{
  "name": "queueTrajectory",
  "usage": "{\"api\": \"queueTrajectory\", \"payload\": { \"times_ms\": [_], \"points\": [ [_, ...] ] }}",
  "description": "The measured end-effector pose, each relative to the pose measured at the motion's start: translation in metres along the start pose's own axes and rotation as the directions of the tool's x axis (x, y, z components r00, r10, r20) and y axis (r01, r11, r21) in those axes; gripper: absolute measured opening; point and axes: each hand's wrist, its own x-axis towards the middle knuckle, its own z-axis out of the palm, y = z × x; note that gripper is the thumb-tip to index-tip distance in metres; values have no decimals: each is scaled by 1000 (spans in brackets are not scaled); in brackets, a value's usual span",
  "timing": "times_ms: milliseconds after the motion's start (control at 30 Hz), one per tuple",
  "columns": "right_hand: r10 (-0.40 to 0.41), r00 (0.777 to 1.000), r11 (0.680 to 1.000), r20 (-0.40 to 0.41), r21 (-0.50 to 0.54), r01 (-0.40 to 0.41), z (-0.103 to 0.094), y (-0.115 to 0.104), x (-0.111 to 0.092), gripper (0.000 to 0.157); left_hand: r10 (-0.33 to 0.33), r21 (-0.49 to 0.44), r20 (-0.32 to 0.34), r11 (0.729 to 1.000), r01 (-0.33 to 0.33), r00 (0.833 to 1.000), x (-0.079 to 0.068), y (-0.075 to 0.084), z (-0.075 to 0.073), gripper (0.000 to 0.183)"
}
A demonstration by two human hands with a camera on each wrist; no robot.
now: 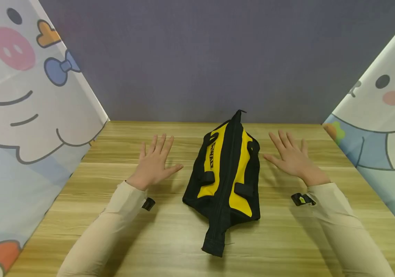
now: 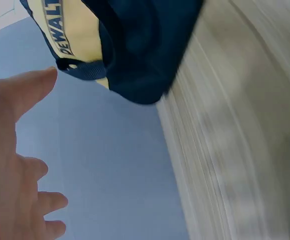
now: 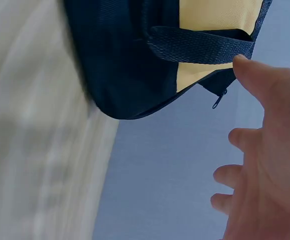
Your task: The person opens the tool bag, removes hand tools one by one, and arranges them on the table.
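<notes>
A black and yellow tool bag (image 1: 230, 173) lies on the wooden table between the two hands, its long zipper running from front to back along the top. DEWALT lettering shows on its left yellow panel, and black strap handles line both sides. To the left of the bag, my left hand (image 1: 154, 163) is held palm down with fingers spread, apart from it. On the other side my right hand (image 1: 292, 157) is likewise spread and holds nothing. The right wrist view shows a webbing handle (image 3: 199, 46) and a zipper pull (image 3: 218, 99) beyond the thumb.
Behind the wooden table (image 1: 114, 154) rises a grey-purple panel (image 1: 197, 61). Cartoon-printed panels flank it, one on the left (image 1: 28, 107) and one on the right (image 1: 391, 127). Both sleeves are beige, with a dark strap at each wrist. A zipper tail (image 1: 214, 242) points toward the near edge.
</notes>
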Motion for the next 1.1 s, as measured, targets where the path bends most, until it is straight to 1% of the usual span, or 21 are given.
{"api": "queueTrajectory", "payload": {
  "times_ms": [100,267,433,567,733,800,867,1000,1100],
  "points": [
    [-32,999,999,-25,-25,32,-6,-4,9,81,19,-72,24,997,-17,1000,2,7,0,93],
    [-70,996,997,-51,-38,68,-17,-12,30,74,74,-201,16,977,-70,997,5,18,0,87],
    [-74,995,997,-64,-13,74,-24,-20,54,71,138,-318,-16,938,-136,990,12,28,2,85],
    [-67,996,997,-66,24,68,-26,-25,72,68,157,-413,-25,898,-153,987,17,36,5,83],
    [-79,995,996,-55,31,81,-27,-30,91,64,173,-516,-36,840,-167,984,19,49,6,81],
    [-79,996,996,-48,36,81,-29,-32,98,62,189,-553,-39,814,-179,981,21,55,6,80],
    [-72,997,996,-32,51,73,-32,-33,106,59,209,-596,-32,781,-186,977,23,60,4,79],
    [-44,999,996,1,84,44,-37,-32,121,55,253,-666,-21,718,-203,967,28,72,1,66],
    [-30,1000,990,-2,134,30,-37,-29,131,54,274,-684,-6,700,-204,962,31,80,1,49]
  ]
}}
